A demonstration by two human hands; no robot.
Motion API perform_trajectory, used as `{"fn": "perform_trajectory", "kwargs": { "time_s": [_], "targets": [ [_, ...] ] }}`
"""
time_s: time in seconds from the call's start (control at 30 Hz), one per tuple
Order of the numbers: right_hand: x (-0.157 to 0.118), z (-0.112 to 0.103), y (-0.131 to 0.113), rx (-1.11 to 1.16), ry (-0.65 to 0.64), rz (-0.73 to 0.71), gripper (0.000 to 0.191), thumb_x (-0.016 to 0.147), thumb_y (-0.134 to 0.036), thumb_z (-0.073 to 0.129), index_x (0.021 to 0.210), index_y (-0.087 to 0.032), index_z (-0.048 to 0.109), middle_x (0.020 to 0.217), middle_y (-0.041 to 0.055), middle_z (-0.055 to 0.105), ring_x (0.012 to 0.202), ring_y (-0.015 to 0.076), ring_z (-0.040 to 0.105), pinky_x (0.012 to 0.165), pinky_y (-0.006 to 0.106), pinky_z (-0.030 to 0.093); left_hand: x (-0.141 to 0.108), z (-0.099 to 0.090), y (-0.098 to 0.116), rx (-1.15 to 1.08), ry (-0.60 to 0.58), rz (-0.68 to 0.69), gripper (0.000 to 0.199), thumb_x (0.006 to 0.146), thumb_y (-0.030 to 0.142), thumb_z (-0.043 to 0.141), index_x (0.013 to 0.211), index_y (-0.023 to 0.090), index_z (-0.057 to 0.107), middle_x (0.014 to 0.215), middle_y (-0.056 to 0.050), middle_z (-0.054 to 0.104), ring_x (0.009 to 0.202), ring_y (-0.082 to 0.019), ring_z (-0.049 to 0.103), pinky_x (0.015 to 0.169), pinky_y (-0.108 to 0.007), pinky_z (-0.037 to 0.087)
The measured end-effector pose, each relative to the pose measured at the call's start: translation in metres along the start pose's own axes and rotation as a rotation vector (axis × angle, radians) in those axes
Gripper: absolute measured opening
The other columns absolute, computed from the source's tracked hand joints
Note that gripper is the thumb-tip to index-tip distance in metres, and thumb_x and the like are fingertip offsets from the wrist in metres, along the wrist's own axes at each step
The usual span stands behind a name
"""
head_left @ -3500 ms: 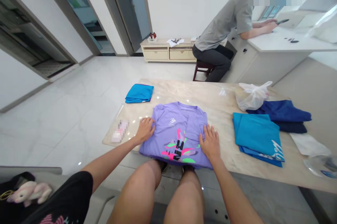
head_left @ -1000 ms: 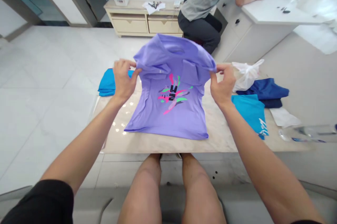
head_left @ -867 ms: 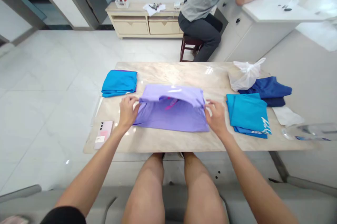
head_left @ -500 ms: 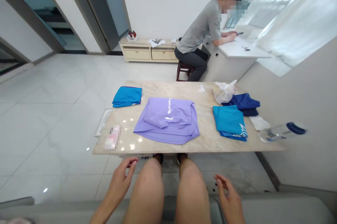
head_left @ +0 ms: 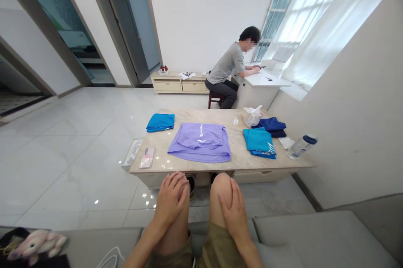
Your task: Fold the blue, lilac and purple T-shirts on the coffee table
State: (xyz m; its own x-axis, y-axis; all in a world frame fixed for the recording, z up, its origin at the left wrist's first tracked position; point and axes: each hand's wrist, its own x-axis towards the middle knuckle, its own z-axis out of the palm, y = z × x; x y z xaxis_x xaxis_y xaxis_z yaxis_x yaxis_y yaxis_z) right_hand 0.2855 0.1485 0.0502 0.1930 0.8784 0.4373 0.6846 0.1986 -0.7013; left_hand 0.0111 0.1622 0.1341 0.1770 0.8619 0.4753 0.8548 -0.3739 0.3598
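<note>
My left hand (head_left: 171, 194) rests on my left knee, its fingers lying over it with nothing held. On the outer side of my right knee lies my right hand (head_left: 233, 209), fingers stretched out and likewise holding nothing. Beyond my knees, a purple shirt (head_left: 201, 144) lies partly folded in the middle of the table (head_left: 160, 161). To its left is a folded blue cloth (head_left: 160, 122). A folded teal-blue garment with white lettering (head_left: 258, 140) sits to its right, and a dark blue folded garment (head_left: 273, 125) lies behind that.
A clear bottle with a blue lid (head_left: 302, 147) stands at the table's right end, near a white plastic bag (head_left: 252, 116). Small pinkish packets (head_left: 147, 158) lie front left. A person (head_left: 228, 66) sits at a white desk (head_left: 264, 81). A plush toy (head_left: 39, 243) lies on the grey sofa (head_left: 333, 234).
Both my hands have come from the air beside my legs onto my knees. The view has tilted up and drawn back; the clothes on the table look unchanged.
</note>
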Motion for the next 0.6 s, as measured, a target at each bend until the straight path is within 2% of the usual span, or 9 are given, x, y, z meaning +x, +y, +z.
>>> {"fn": "perform_trajectory", "kwargs": {
  "time_s": [0.1, 0.17, 0.3, 0.47, 0.6],
  "targets": [
    [-0.004, 0.000, 0.004, 0.022, 0.005, 0.042, 0.075, 0.110, -0.064, 0.056, 0.170, -0.021, 0.043, 0.166, 0.0197, 0.055, 0.152, 0.0358, 0.054, 0.127, 0.056, 0.045, -0.003, -0.003, -0.009, 0.015, 0.015, 0.008, 0.032, 0.106, 0.023, 0.057, 0.128, 0.030, 0.078, 0.143, -0.006, 0.076, 0.143, -0.032, 0.063, 0.126, -0.060, 0.046],
    [0.000, 0.004, 0.002, 0.028, 0.014, 0.052, 0.075, 0.109, -0.065, 0.055, 0.168, -0.020, 0.045, 0.163, 0.0200, 0.058, 0.149, 0.0361, 0.057, 0.126, 0.056, 0.046, -0.001, -0.004, -0.014, 0.011, 0.008, -0.007, 0.030, 0.105, 0.022, 0.057, 0.125, 0.028, 0.079, 0.139, -0.006, 0.078, 0.140, -0.032, 0.064, 0.124, -0.059, 0.048],
    [0.011, 0.013, -0.007, 0.004, 0.010, -0.003, 0.073, 0.109, -0.067, 0.055, 0.165, -0.020, 0.048, 0.158, 0.0208, 0.061, 0.145, 0.0364, 0.059, 0.124, 0.057, 0.048, 0.002, -0.006, -0.019, -0.020, -0.006, -0.027, 0.027, 0.105, 0.023, 0.058, 0.120, 0.027, 0.080, 0.133, -0.007, 0.080, 0.137, -0.032, 0.066, 0.119, -0.056, 0.052],
    [0.008, 0.019, -0.016, -0.068, 0.038, -0.036, 0.075, 0.111, -0.066, 0.048, 0.168, -0.018, 0.044, 0.160, 0.0228, 0.059, 0.147, 0.0376, 0.057, 0.124, 0.059, 0.048, -0.007, -0.006, -0.020, -0.030, 0.046, -0.008, 0.032, 0.108, 0.023, 0.054, 0.128, 0.027, 0.079, 0.140, -0.007, 0.078, 0.145, -0.031, 0.061, 0.127, -0.058, 0.046],
    [0.003, 0.017, -0.020, -0.116, 0.043, -0.037, 0.079, 0.112, -0.068, 0.042, 0.169, -0.014, 0.044, 0.163, 0.0255, 0.056, 0.150, 0.0391, 0.054, 0.124, 0.060, 0.047, -0.009, -0.005, -0.022, -0.032, 0.063, -0.008, 0.031, 0.109, 0.025, 0.053, 0.126, 0.027, 0.079, 0.140, -0.008, 0.077, 0.144, -0.032, 0.061, 0.126, -0.059, 0.047]
  ]
}}
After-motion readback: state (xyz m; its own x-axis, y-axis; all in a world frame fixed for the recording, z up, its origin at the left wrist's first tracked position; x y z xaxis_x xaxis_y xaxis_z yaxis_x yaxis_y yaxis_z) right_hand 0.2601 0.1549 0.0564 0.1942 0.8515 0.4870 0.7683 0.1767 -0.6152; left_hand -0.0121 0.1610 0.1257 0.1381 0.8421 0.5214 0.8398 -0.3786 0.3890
